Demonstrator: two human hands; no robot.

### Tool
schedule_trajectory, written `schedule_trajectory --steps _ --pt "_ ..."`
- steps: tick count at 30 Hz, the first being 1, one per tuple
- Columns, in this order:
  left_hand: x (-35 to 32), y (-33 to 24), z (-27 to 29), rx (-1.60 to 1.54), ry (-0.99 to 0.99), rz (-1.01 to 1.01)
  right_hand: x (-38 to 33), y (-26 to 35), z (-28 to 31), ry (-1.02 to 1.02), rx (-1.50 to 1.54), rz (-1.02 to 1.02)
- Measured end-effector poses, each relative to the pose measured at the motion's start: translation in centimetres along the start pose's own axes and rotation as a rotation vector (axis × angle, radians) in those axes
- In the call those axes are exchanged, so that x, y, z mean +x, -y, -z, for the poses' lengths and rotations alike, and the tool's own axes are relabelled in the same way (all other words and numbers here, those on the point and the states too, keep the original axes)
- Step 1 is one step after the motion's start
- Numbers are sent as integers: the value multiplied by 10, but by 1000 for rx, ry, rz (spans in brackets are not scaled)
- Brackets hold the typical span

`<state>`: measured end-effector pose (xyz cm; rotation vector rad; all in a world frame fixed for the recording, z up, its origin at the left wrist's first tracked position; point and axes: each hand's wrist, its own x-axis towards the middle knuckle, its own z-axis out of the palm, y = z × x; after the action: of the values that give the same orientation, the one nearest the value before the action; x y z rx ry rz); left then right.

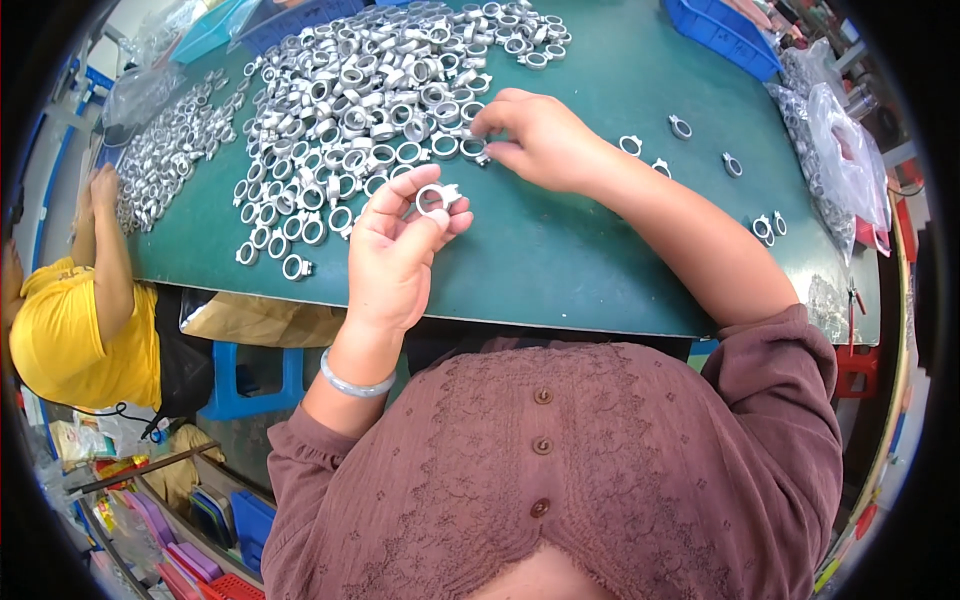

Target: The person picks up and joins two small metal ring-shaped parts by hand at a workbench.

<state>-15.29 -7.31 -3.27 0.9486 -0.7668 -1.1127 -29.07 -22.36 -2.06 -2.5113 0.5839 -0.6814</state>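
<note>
The left hand (395, 245) is raised just above the near edge of the green bench (560, 270), fingertips pinched on a single silver ring fitting (437, 199) held up on edge, its open centre facing the person, seemingly so it can be looked over. The right hand (535, 135) reaches farther out, fingers closed on another ring at the right fringe of the big heap of rings (370, 100), which lies within easy reach of both hands. A few loose rings (680, 127) lie well apart to the right, perhaps set aside. At far left, a co-worker's hand (103, 187) rests by a smaller pile (170, 150); blue bins (722, 32) stand along the far edge.
</note>
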Motion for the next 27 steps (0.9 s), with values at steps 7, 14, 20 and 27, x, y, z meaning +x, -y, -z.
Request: schedule_trajectory --steps 7,14,20,27 --pt "1 -1 9 -210 -25 162 14 11 0 83 -268 47" --pt "2 -3 0 -118 -81 205 8 0 -2 14 63 10" --pt "2 -2 -13 57 -55 62 -13 27 -1 47 836 -191" --pt "4 4 -16 226 -35 -145 -27 35 1 80 887 -132"
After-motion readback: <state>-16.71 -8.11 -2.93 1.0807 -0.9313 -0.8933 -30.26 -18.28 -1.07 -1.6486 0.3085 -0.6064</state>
